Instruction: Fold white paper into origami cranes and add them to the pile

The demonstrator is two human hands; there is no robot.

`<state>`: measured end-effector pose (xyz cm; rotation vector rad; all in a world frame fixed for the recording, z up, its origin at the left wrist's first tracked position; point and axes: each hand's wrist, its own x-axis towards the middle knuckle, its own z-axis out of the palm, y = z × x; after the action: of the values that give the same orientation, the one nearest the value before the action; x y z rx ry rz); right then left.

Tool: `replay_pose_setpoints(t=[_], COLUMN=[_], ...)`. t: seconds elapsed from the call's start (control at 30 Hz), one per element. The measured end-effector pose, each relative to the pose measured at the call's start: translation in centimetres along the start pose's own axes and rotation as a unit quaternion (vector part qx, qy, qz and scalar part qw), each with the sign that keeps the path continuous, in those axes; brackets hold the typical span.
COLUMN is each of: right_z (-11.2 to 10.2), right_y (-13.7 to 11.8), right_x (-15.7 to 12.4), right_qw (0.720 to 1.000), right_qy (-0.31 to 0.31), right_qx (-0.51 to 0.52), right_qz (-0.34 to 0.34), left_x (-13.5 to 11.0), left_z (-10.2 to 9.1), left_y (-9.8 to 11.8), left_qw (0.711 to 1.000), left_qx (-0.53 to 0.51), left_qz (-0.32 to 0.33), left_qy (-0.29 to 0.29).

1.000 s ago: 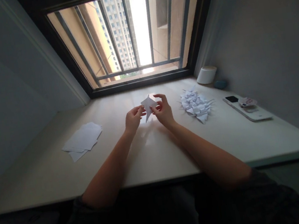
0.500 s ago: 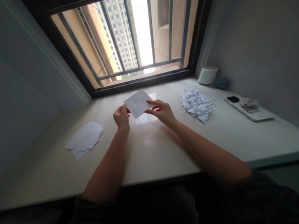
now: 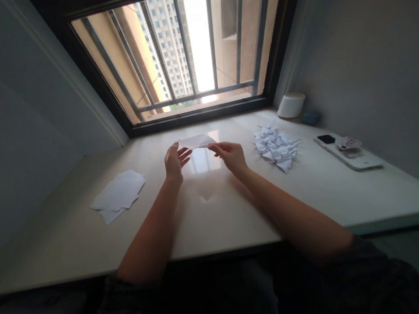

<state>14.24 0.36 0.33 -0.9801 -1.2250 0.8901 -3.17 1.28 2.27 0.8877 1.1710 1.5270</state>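
Note:
Between my hands, a sheet of white paper (image 3: 196, 141) is held up above the white tabletop, curved and seen nearly edge-on. My left hand (image 3: 174, 162) pinches its left corner with the thumb, the other fingers spread below it. At the right corner, my right hand (image 3: 231, 155) grips the paper between thumb and fingers. A loose stack of white paper sheets (image 3: 119, 191) lies to the left of my left arm. On the other side, a heap of small folded white paper pieces (image 3: 276, 146) lies right of my right hand.
A phone (image 3: 349, 153) with a round grip on its back lies at the right. Behind it stand a white cylindrical object (image 3: 291, 105) and a small dark blue item (image 3: 310, 118). A barred window (image 3: 187, 51) rises behind the white table (image 3: 218, 218).
The paper has tipped from showing its broad face to a thin, curved strip. My left hand has turned and its fingers have spread; my right hand has shifted slightly right.

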Motion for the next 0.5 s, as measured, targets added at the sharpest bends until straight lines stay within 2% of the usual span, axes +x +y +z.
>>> replay_pose_setpoints(t=[0.13, 0.27, 0.33, 0.5], right_z=[0.0, 0.0, 0.0, 0.0], right_y=[-0.1, -0.2, -0.2, -0.4], right_x=[0.0, -0.1, -0.1, -0.1], right_qw=[1.000, 1.000, 1.000, 1.000], right_qy=[0.016, 0.007, 0.004, 0.011], right_qx=[0.000, 0.015, 0.021, 0.013], right_qz=[0.007, 0.009, 0.011, 0.021], left_x=[-0.4, -0.9, -1.0, -1.2], left_z=[0.3, 0.6, 0.7, 1.1], left_y=[0.2, 0.2, 0.2, 0.0], left_qw=[0.994, 0.986, 0.987, 0.994], left_qx=[-0.054, -0.065, -0.064, -0.059], left_qz=[-0.008, 0.018, 0.027, 0.031], left_qy=[-0.100, -0.151, -0.145, -0.086])
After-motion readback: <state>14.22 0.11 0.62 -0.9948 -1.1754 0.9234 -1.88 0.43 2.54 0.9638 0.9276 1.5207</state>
